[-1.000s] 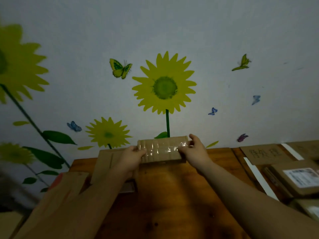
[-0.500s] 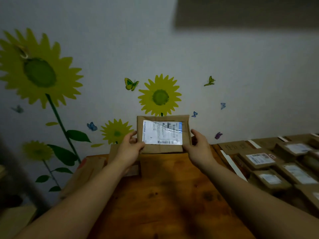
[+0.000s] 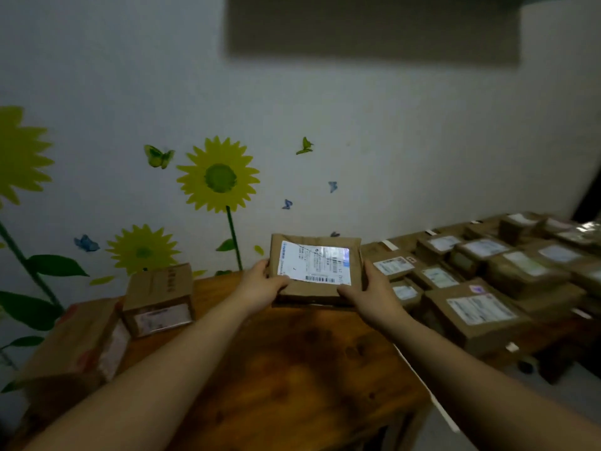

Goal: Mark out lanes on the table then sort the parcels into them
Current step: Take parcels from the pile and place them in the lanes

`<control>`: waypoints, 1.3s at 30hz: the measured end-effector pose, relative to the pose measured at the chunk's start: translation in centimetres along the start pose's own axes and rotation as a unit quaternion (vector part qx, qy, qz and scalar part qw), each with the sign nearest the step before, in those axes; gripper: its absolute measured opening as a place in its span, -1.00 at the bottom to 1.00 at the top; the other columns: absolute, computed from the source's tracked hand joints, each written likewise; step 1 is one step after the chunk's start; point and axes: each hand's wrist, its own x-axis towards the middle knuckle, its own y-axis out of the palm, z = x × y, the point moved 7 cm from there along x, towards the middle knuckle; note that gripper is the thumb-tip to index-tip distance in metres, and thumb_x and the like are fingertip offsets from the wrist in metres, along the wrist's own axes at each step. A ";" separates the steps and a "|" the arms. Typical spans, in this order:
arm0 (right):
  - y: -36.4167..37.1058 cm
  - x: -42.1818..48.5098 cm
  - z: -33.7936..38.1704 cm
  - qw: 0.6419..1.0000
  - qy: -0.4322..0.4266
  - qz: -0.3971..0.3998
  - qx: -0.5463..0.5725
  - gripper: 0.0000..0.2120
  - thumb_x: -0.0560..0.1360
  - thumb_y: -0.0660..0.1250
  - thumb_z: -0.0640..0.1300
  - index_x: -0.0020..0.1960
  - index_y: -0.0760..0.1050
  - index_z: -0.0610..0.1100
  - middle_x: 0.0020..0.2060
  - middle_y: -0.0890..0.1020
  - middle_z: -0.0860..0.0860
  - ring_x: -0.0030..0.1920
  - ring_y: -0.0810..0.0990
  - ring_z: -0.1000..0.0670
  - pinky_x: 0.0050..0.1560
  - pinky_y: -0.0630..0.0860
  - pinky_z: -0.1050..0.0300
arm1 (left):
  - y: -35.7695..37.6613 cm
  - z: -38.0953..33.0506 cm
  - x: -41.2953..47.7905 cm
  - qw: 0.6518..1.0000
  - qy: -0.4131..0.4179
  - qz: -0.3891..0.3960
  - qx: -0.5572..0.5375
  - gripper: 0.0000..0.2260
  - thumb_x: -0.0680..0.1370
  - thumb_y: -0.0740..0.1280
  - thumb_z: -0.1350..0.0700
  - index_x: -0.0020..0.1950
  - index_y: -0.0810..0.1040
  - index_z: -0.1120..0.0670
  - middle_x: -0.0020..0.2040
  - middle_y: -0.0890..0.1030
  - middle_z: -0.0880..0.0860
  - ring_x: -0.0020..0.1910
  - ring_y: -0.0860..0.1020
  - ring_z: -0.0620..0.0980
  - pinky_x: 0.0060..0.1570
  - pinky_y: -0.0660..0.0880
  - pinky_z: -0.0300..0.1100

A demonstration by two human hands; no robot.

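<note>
Brown flat cardboard parcel, likely light and stiff, is being gripped at its side edges by left hand and right hand.

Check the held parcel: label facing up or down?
Facing up. The white shipping label with barcode shows on top of the parcel, between the left hand and right hand.

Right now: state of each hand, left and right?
Left hand: grips the left edge of the labelled parcel.
Right hand: grips the same parcel's right edge.
</note>
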 end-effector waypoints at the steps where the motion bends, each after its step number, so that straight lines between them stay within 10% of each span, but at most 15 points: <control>1: -1.7 -0.4 -1.8 1.000 0.007 -0.003 -0.003 -0.43 0.41 0.41 0.04 0.37 0.30 0.07 0.28 0.49 0.02 0.24 0.51 -0.03 0.23 0.50 -0.13 | 2.3 -0.3 -0.1 1.000 -0.002 0.009 0.011 -0.53 0.54 0.32 0.17 0.44 0.31 0.07 0.28 0.51 0.12 0.14 0.55 0.11 0.08 0.51 -0.07; 10: -17.9 -4.9 -15.5 0.995 0.092 -0.022 -0.008 -0.41 0.53 0.35 -0.12 0.48 0.20 -0.05 0.36 0.44 -0.01 0.33 0.43 -0.03 0.27 0.41 0.06 | 24.0 -2.8 -3.9 0.992 -0.029 0.123 0.006 -0.44 0.57 0.29 0.18 0.52 0.15 0.06 0.38 0.43 0.09 0.22 0.50 0.02 0.05 0.47 -0.22; 16: -24.4 -5.0 -20.4 0.996 0.079 -0.028 -0.010 -0.38 0.50 0.37 -0.03 0.49 0.21 0.08 0.32 0.48 0.06 0.31 0.46 0.01 0.19 0.43 0.11 | 31.9 -4.1 -4.9 0.991 -0.038 0.130 -0.003 -0.41 0.58 0.28 0.16 0.53 0.09 -0.01 0.18 0.51 0.00 -0.21 0.47 -0.22 -0.40 0.48 -0.38; 39: -23.8 17.1 -21.7 0.995 0.067 -0.015 -0.066 -0.49 0.56 0.26 -0.01 0.48 0.25 0.01 0.40 0.35 -0.03 0.33 0.43 -0.06 0.32 0.42 -0.09 | 34.0 -5.5 14.1 0.997 -0.044 0.021 -0.057 -0.56 0.60 0.24 0.13 0.47 0.23 -0.01 0.23 0.54 0.05 0.00 0.53 -0.10 -0.28 0.45 -0.37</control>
